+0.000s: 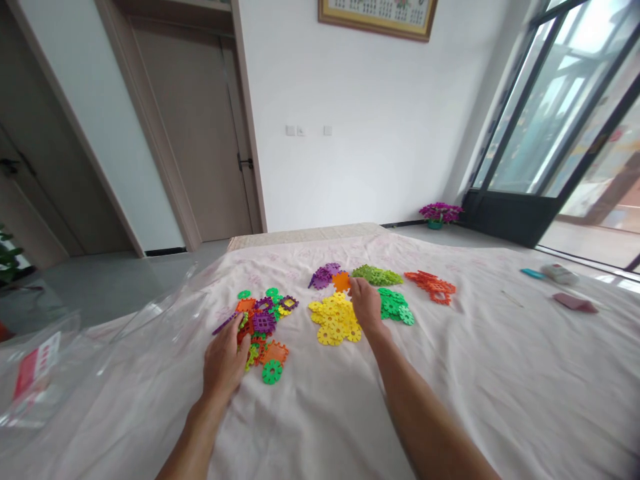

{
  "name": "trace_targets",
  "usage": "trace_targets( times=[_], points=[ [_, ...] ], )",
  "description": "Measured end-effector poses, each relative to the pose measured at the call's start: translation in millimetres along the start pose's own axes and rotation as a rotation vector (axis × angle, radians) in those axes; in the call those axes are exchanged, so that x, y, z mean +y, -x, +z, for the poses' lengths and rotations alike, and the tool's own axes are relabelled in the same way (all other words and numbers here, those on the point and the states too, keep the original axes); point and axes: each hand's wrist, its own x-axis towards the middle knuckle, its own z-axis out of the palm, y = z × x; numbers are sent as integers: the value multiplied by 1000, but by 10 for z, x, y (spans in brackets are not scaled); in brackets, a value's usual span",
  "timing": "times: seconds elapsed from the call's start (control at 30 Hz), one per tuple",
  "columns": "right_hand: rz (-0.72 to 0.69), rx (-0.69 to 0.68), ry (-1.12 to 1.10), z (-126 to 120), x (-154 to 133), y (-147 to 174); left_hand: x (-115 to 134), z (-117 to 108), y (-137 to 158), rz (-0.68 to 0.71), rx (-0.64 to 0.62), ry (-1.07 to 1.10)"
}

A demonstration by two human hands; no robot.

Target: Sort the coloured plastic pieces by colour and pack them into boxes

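My right hand [367,303] is closed on an orange square building piece [341,281] with notched edges, held up between the purple pile and the yellow one. At the mixed pile, my left hand [224,357] has its fingers curled, with a thin purple notched piece [224,325] tilted edge-on at the fingertips. Around it lie mixed orange, purple, lime and green pieces, including a green snowflake disc [272,372]. Yellow flower-shaped discs [335,320] form a heap left of my right hand. Green discs [395,307] lie just to its right.
Behind stand a purple pile [327,273] and a lime pile [377,275]; red-orange pieces [433,287] lie farther right. A clear plastic bag [65,373] spreads over the left. A pink item [575,303] and a blue item [532,273] lie right on the pale cloth [320,413].
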Motion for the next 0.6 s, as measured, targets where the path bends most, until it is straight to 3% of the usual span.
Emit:
trace_targets(
  times=[0.17, 0.33, 0.47, 0.6],
  points=[
    [307, 221, -445, -206, 516, -249, -29, 20, -6, 15, -5, -11],
    [519, 401, -693, -376, 883, -361, -59, 52, -4, 16, -2, -17],
    [681, 550, -973, -522, 1065, -426, -61, 55, -2, 31, 14, -14],
    [705, 567, -975, -543, 1054, -427, -74, 59, -6, 32, 1, -22]
  ],
)
